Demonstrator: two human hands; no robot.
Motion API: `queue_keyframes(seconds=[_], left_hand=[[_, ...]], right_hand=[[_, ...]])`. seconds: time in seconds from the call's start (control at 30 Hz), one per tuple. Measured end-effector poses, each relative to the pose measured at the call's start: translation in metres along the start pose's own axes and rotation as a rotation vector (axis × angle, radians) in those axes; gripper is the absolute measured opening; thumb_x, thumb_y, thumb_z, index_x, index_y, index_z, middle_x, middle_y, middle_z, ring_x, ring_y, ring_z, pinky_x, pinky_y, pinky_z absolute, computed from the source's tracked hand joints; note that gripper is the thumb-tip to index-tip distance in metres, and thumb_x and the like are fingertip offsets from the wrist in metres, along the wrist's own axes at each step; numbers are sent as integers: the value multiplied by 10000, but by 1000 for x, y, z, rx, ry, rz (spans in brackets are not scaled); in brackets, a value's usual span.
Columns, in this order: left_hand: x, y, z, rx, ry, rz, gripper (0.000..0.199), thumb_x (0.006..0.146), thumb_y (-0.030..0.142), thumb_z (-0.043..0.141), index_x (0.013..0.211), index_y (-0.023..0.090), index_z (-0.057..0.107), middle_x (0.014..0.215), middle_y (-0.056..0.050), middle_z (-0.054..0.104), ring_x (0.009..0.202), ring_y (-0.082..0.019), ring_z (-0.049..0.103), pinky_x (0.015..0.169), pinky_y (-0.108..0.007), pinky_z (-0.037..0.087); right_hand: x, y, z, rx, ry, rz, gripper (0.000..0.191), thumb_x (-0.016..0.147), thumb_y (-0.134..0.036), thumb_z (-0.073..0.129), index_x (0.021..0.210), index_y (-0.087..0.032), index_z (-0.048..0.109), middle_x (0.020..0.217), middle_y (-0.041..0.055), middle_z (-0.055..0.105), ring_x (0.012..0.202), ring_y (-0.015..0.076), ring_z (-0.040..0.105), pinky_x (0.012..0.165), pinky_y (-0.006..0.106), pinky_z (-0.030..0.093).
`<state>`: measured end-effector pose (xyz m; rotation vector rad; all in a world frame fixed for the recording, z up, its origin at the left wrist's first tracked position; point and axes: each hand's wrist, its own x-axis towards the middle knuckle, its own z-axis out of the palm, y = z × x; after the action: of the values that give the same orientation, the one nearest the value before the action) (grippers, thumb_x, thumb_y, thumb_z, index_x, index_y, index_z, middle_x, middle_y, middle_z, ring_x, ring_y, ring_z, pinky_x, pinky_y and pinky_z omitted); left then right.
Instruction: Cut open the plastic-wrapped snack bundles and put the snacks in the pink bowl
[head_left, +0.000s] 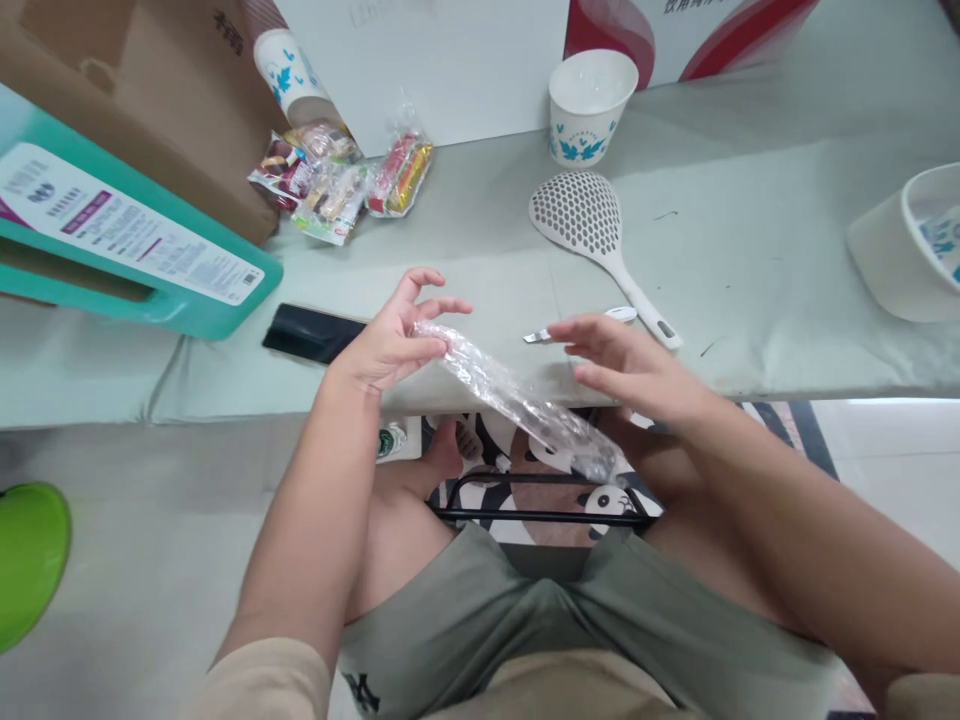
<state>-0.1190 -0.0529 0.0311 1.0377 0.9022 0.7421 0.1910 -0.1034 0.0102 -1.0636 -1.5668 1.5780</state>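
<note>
A long crumpled strip of clear plastic wrap [525, 400] hangs down to the right from my left hand [397, 335], pinched between thumb and a finger, other fingers raised. My right hand [626, 360] is apart from the plastic, its fingers spread with nothing between them. Close to its fingertips, a small white-handled knife [621, 314] lies on the pale cloth, its blade pointing left. Behind it rests a white slotted skimmer [581, 215]. A black phone-like object [311, 334] lies partly hidden behind my left hand.
Wrapped snacks [330, 195] lie at the back left beside a green jug [135, 230] and a cardboard box [150, 100]. A paper tub [585, 125] stands at the back, another [892, 250] at the right. The table's front edge [225, 408] runs below my hands.
</note>
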Motion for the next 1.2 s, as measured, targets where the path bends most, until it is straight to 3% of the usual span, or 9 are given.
queue_keyframes(seconds=[0.1,0.23,0.4,0.53,0.67,0.83,0.97,1.07,1.2], left_hand=[[4,0,6,29,-68,21,791,584,134,940,1212,332,501,1152,-5,674,624,-73,668,584,-208,548],[15,-3,5,83,148,102,808,591,80,872,1275,352,538,1130,-6,679,620,-69,625,588,-213,549],[26,-15,-8,203,571,197,714,653,3,691,1271,339,570,1126,-14,651,691,-91,627,590,-203,524],[29,-22,-11,364,684,268,479,694,45,674,1119,264,701,1230,-49,637,898,-149,680,682,-233,554],[26,-17,0,664,483,265,164,774,131,599,781,178,757,1351,-82,625,1233,-240,630,961,-355,560],[18,-12,29,830,-26,166,251,790,403,746,885,172,774,1389,-121,627,1225,-286,631,1088,-452,496],[9,-16,52,934,-122,98,223,868,369,659,832,172,759,1282,-109,642,1032,-229,653,993,-437,530],[-1,-15,64,907,-162,125,243,870,368,666,753,178,761,1329,-118,603,1171,-259,607,1071,-454,495],[-13,-7,72,709,-256,178,215,821,356,776,661,213,782,1504,-77,534,1413,-304,496,1237,-495,360]], right_hand=[[1,2,21,123,-304,153,661,833,-501,782,1387,-204,577,1362,151,680,1232,262,668,1057,464,550],[-4,0,44,86,-676,343,451,838,-462,768,1140,-129,728,968,72,785,835,178,712,765,301,570],[-10,-4,56,44,-751,339,224,901,-326,663,903,-128,768,825,21,749,739,115,661,713,231,512],[-14,-10,53,167,-641,229,232,916,-327,665,983,-129,764,837,35,739,795,130,684,763,257,541],[-21,-19,40,360,-381,-1,226,977,-365,640,1034,-191,772,730,-4,662,688,108,636,667,258,530],[-22,-32,16,543,-69,-200,236,991,-430,617,1204,-372,698,663,-56,584,524,101,541,554,266,491],[-14,-31,-6,348,124,-41,544,991,-576,483,1498,-379,472,624,-62,548,488,136,530,526,289,453],[-9,-25,-20,130,262,103,701,1009,-565,404,1634,-265,303,604,-57,561,492,149,522,546,289,446],[-3,-18,-26,-455,230,225,570,1037,-428,391,1528,-168,519,646,4,639,569,161,552,630,297,436]])
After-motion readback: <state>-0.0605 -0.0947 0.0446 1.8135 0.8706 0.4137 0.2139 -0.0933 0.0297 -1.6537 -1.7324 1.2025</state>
